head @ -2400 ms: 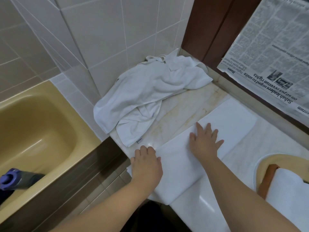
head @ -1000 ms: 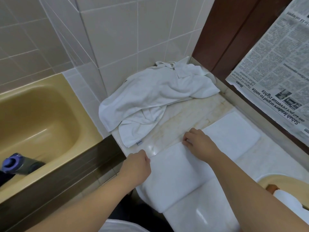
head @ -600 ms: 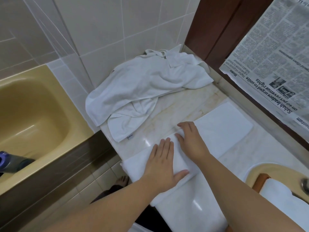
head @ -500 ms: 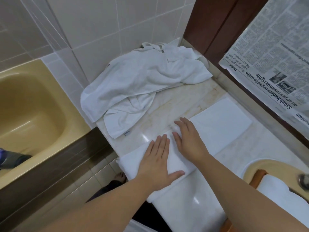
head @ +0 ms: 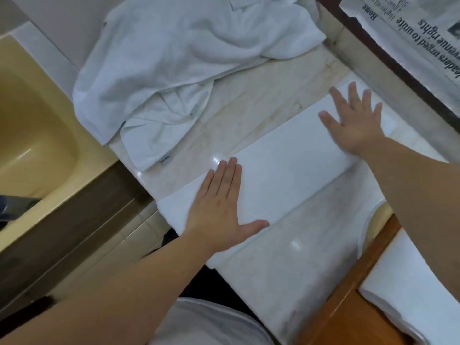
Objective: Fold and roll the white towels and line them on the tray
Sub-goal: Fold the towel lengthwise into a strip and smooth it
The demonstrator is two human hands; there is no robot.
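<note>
Head view. Folded towel [head: 281,175]: long strip lying diagonally on the counter [head: 273,275]. Your left hand [head: 219,207]: flat, fingers straight, pressing its near end. Your right hand [head: 353,120]: spread flat on its far end. Loose towels [head: 179,58]: heaped behind. Tray [head: 348,307]: lower right, holding a towel roll [head: 410,290].

Two bare forearms are seen, w/ no sleeves, watch or rings visible. Left hand [head: 219,207] is shown lower centre, right hand [head: 353,120] upper right. A pale garment, prob. a shirt [head: 206,322], is glimpsed at the bottom centre edge.
</note>
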